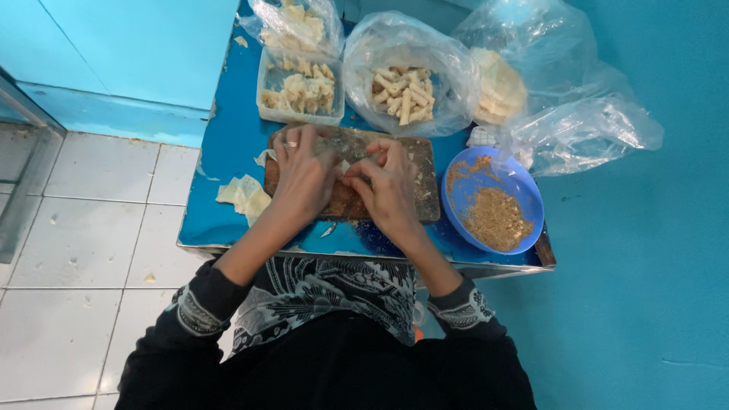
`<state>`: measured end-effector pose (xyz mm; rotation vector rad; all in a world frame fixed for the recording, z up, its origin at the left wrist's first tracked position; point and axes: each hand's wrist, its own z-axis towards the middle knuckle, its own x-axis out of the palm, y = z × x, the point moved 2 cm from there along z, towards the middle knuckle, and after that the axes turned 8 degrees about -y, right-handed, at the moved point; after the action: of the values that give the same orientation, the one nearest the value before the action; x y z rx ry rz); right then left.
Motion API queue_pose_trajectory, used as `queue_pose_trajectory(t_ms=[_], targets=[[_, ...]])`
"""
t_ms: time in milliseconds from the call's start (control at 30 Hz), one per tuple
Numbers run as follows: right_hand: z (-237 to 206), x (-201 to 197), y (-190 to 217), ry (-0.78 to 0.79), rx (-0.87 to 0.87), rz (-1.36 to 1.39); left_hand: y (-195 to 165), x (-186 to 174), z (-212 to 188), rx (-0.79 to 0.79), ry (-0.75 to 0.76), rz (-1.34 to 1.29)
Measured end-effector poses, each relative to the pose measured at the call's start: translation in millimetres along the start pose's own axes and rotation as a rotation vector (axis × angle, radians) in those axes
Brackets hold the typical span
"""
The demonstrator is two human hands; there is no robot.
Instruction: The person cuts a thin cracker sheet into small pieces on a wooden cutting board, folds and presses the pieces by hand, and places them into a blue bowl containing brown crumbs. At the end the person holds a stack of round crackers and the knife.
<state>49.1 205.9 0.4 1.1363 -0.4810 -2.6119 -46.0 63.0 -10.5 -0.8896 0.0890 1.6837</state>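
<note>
On the blue table [228, 144], a clear bag [402, 72] holds pale rolled sticks, a tub [300, 91] more pieces, and a blue bowl [493, 201] brown crumbs. Left hand [302, 175] and right hand [389, 186] press curled, palms down, on the board [425, 163]; whatever they grip is hidden.

Taking the cutting board [357, 178] as landmark: it lies on the worktop [228, 144], near the edge closest to the person. Both hands rest on it, the left hand [304, 178] beside the right hand [391, 190]. Right of the board stands a bowl [524, 190] holding crumbs [497, 219]. Behind the board sit a tub [298, 91] of pieces and, right of that, an open bag [402, 72] holding rolled sticks [405, 93]. Left of the board lie loose wrapper sheets [244, 196]. Further bags [562, 114] lie behind the bowl.
</note>
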Motion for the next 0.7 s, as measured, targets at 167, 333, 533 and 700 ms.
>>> queue_pose_trajectory(t_ms=[167, 333, 533, 700], targets=[[2, 4, -5, 0.003, -0.079, -0.055, 1, -3, -4, 0.074, -0.047, 0.045], [15, 8, 0, 0.059, -0.112, -0.206, -2, 9, -2, 0.132, -0.071, 0.320], [20, 3, 5, 0.023, -0.066, -0.154, 2, 13, 0, 0.070, -0.036, 0.232], [17, 6, -1, 0.003, -0.044, -0.137, 2, 4, 8, 0.056, -0.027, 0.264]])
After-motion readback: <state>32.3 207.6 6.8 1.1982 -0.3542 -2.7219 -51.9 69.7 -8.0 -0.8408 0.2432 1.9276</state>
